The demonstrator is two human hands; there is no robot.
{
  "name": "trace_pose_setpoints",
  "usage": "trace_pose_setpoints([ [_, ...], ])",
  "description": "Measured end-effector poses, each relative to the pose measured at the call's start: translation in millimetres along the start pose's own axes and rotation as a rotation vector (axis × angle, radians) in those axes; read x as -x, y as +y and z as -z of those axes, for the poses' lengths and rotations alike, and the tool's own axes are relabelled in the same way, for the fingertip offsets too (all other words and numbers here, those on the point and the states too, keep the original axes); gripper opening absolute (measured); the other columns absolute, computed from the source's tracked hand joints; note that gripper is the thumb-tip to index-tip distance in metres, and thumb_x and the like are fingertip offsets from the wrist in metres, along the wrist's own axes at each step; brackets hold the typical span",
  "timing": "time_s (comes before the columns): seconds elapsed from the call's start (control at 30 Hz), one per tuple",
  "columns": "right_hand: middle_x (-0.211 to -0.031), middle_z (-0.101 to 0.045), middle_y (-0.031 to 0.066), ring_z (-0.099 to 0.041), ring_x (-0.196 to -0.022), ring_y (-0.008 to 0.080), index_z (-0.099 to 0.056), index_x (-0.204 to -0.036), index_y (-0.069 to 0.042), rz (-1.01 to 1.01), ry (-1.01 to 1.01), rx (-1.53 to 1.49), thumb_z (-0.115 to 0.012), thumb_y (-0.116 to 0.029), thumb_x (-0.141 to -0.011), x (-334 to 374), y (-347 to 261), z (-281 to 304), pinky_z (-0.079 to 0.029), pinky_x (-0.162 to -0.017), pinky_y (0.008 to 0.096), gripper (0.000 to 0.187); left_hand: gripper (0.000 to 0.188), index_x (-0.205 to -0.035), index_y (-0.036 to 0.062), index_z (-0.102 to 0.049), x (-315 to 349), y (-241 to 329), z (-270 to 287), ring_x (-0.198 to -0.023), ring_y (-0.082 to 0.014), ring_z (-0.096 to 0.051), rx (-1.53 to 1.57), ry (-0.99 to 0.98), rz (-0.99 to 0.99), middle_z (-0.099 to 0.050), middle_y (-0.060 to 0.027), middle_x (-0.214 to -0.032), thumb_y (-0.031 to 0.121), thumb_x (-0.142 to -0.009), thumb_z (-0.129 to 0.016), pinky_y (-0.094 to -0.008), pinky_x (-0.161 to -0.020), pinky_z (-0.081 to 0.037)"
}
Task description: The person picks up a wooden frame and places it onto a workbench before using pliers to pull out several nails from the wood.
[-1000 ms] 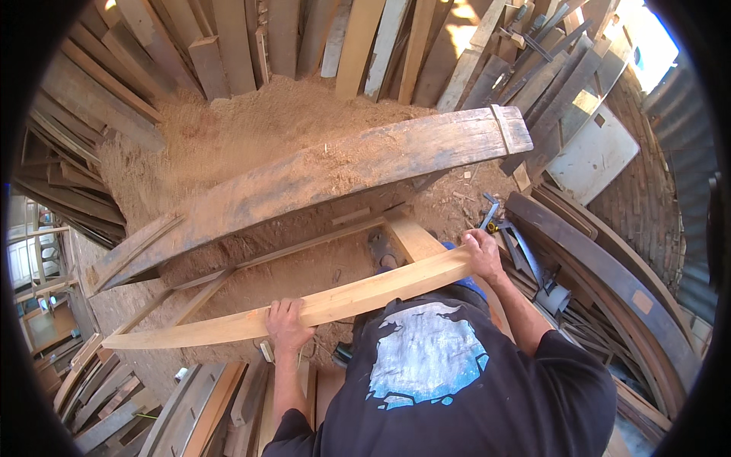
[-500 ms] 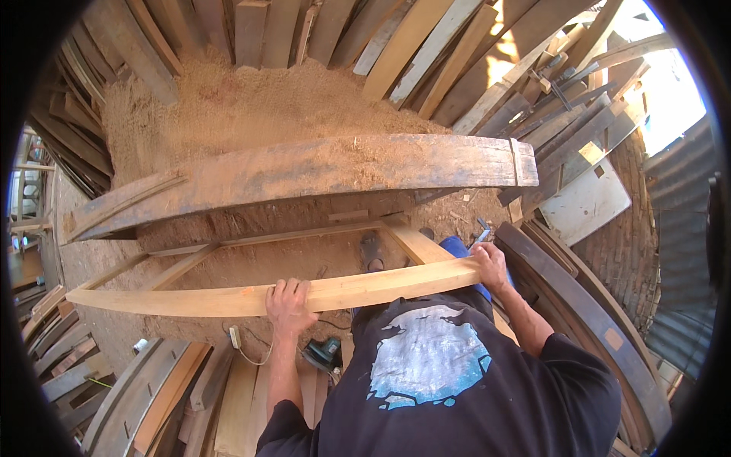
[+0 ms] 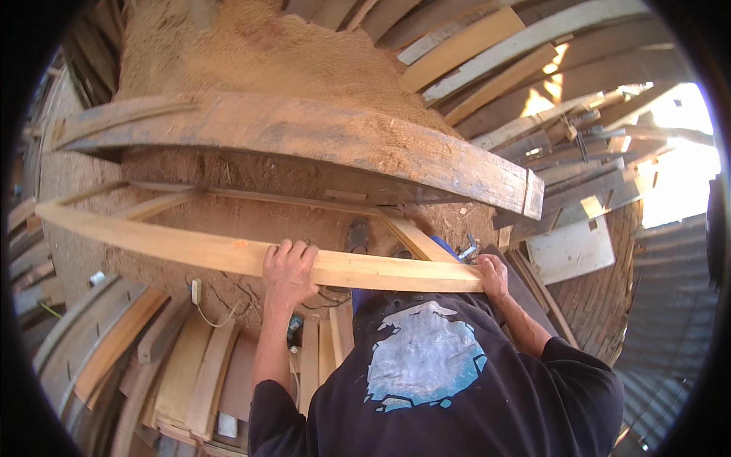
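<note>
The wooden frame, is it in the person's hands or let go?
In the hands: the left hand and right hand both grip the wooden frame along its near side.

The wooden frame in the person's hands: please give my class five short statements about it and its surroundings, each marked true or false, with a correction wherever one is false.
1. The left hand and the right hand both grip the wooden frame. True.
2. The left hand is at the frame's right-hand end. False: the right hand is there; the left hand grips close to the middle of the near rail.
3. A long, thick plank rests beyond the frame. True.
4. The clothing worn is plain white. False: it is a black shirt with a pale and blue print.
5. A pale panel is on the right side of the view. True.
</note>
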State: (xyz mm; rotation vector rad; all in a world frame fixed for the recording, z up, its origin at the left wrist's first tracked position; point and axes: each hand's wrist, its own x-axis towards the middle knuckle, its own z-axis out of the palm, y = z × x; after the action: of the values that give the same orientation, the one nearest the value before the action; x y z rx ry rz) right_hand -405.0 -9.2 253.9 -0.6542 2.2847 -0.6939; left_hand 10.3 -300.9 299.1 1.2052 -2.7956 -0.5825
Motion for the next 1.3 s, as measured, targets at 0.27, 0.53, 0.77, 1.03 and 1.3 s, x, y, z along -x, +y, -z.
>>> trace_pose_setpoints([
  [0.27,-0.098,-0.069,0.0118,-0.063,-0.087,0.0175,-0.066,-0.104,0.004,-0.001,-0.068,-0.057,-0.046,-0.028,-0.097,-22,-10,5,-0.050,-0.083,0.0313,0.038,0.048,-0.095,0.0152,-0.068,-13,-2,-5,-0.086,-0.0216,-0.058,-0.003,0.076,0.018,-0.062,-0.0009,-0.086,0.014,-0.048,-0.079,-0.0362,-0.077,-0.041],
  [0.53,-0.096,-0.070,0.0151,-0.065,-0.089,0.0205,-0.065,-0.106,0.006,-0.040,-0.033,-0.119,-0.045,-0.028,-0.099,-34,6,7,-0.051,-0.082,0.0322,0.040,0.030,-0.077,0.0149,-0.062,-27,0,-3,-0.081,-0.0222,-0.057,0.022,0.123,-0.015,-0.058,-0.0018,-0.078,0.012,-0.049,-0.073,-0.0362,-0.071,-0.038],
  [0.77,-0.094,-0.069,0.0114,-0.062,-0.086,0.0171,-0.067,-0.102,0.006,-0.030,-0.026,-0.171,-0.048,-0.032,-0.099,-31,-7,6,-0.050,-0.082,0.0305,0.043,0.041,-0.086,0.0162,-0.068,-27,1,-1,-0.083,-0.0219,-0.057,-0.029,0.046,0.001,-0.059,-0.0011,-0.081,0.013,-0.046,-0.076,-0.0365,-0.073,-0.039],
  [1.03,-0.092,-0.069,0.0104,-0.061,-0.084,0.0155,-0.067,-0.098,0.004,-0.016,-0.043,-0.120,-0.046,-0.034,-0.098,-45,-25,10,-0.049,-0.080,0.0301,0.044,0.037,-0.082,0.0147,-0.067,-42,-2,-1,-0.082,-0.0226,-0.058,-0.005,0.113,-0.020,-0.059,-0.0018,-0.079,0.011,-0.046,-0.075,-0.0364,-0.072,-0.039],
  [1.3,-0.096,-0.069,0.0137,-0.063,-0.087,0.0184,-0.066,-0.103,0.006,-0.031,-0.073,-0.065,-0.045,-0.032,-0.098,-44,-11,12,-0.050,-0.082,0.0319,0.044,0.032,-0.079,0.0148,-0.066,-34,1,-4,-0.080,-0.0230,-0.057,0.008,0.111,0.010,-0.058,-0.0018,-0.076,0.010,-0.047,-0.074,-0.0370,-0.071,-0.038],
])
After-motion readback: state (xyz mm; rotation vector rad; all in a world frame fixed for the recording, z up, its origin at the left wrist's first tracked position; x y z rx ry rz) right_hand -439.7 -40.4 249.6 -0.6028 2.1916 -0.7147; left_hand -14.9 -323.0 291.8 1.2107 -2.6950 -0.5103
